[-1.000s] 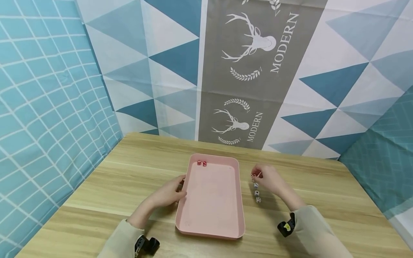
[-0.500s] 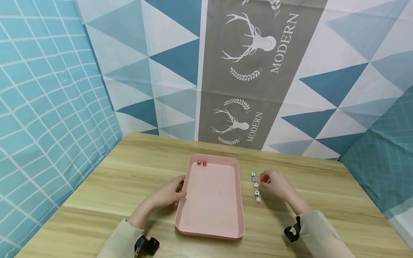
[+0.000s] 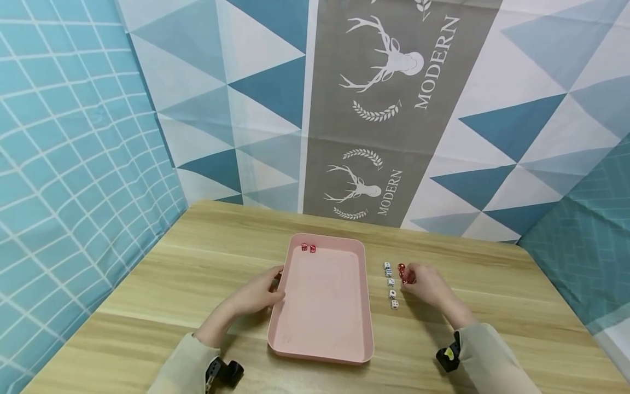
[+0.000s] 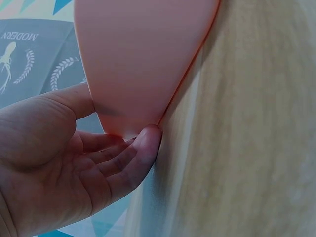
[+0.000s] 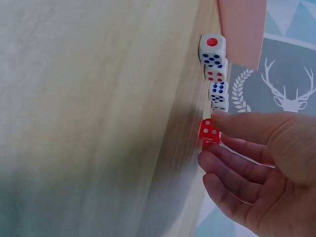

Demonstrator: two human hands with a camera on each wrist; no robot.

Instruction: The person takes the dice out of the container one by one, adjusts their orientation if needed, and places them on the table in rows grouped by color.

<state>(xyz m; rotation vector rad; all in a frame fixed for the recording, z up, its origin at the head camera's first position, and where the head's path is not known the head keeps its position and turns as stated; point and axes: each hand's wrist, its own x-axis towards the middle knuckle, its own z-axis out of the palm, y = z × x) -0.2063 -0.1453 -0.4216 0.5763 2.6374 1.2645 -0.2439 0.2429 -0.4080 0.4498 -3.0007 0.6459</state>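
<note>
My left hand [image 3: 258,291] grips the left side of a shallow pink tray [image 3: 322,306]; the left wrist view shows the thumb and curled fingers against its outer wall [image 4: 143,54]. To the right of the tray, my right hand [image 3: 427,284] pinches a red die [image 5: 210,129] between thumb and fingertips, low over the table. Just beyond those fingertips, more red dice [image 3: 401,267] stand in a short row, partly hidden by the hand. Several white dice [image 3: 391,282] form a line between the tray and my right hand.
Two red dice [image 3: 304,247] lie inside the tray at its far left corner. The wooden table [image 3: 216,235] ends at a patterned cloth backdrop [image 3: 266,109], with blue grid cloth [image 3: 74,164] on the left and teal cloth [image 3: 581,219] on the right.
My right hand has carried a red die from the far end of the white line to the right, then slid slightly nearer along the red row. The left hand stays on the tray.
</note>
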